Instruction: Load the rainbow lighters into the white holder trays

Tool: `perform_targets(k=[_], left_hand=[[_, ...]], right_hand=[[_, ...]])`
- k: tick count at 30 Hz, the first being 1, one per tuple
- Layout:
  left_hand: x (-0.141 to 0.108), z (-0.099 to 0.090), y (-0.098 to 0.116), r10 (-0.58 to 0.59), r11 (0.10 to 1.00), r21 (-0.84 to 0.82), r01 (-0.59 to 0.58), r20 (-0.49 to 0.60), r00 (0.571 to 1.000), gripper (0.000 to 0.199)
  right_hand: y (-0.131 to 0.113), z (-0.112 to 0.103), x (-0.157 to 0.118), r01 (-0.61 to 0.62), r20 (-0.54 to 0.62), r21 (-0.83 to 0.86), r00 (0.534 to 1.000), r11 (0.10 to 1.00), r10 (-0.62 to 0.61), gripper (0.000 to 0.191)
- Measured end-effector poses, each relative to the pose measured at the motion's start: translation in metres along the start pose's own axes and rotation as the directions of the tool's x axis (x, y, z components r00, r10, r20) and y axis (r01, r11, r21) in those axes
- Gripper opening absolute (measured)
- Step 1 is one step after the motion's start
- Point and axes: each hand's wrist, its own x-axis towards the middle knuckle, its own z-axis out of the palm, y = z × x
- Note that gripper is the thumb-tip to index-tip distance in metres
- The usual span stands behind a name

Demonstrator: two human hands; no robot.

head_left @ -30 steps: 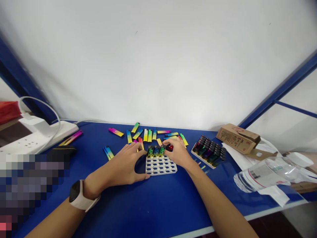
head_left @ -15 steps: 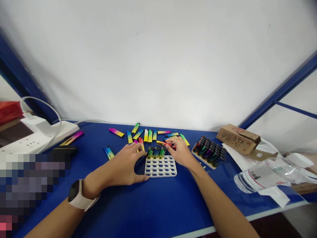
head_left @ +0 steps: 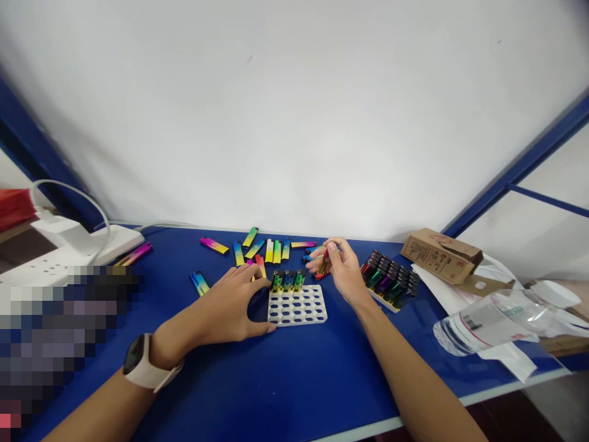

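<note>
Lighter (head_left: 324, 263) tilted between the right hand's (head_left: 344, 270) pinching fingers, left hand (head_left: 232, 305) spread against the white tray (head_left: 297, 321)

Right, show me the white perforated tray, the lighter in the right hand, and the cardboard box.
White perforated tray (head_left: 297, 321): head view, front rim.
Lighter (head_left: 324, 264) in the right hand (head_left: 343, 270): head view, mid-body.
Cardboard box (head_left: 437, 258): head view, printed side.

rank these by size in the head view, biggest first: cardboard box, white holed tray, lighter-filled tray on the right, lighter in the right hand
Largest: the cardboard box.
Next, too alike to rank: the white holed tray and the lighter-filled tray.
Smallest: the lighter in the right hand.
</note>
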Motion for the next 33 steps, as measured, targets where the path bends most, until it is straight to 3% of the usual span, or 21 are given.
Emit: perform_targets(k=[4,7,11,17,27,33], left_hand=[[0.001,0.001,-0.001,0.012,1.0,0.0,-0.012,-0.03,0.999,0.068],[0.002,0.002,-0.002,0.02,1.0,0.007,-0.02,-0.039,0.999,0.066],[0.003,0.004,-0.002,0.027,1.0,0.006,-0.027,-0.035,0.999,0.068],[0.002,0.003,-0.003,0.031,0.999,-0.003,-0.032,-0.038,0.999,0.067],[0.002,0.005,-0.004,0.031,0.999,-0.007,-0.031,-0.042,0.999,0.07],[0.001,0.003,-0.003,0.034,0.999,-0.012,-0.035,-0.059,0.998,0.065]], right_hand=[[-0.004,0.003,-0.002,-0.038,0.075,0.002,0.996,0.999,0.038,0.039],[-0.005,0.002,-0.003,-0.052,0.06,-0.008,0.997,0.999,0.053,0.044],[0.0,0.002,-0.003,-0.175,0.012,0.055,0.985,0.983,0.175,0.058],[0.007,0.006,-0.003,-0.25,-0.02,0.052,0.968,0.967,0.251,0.056],[0.004,0.011,-0.008,-0.217,-0.074,-0.008,0.974,0.976,0.216,0.046],[0.003,0.012,-0.007,-0.208,-0.043,0.062,0.977,0.976,0.211,0.049]])
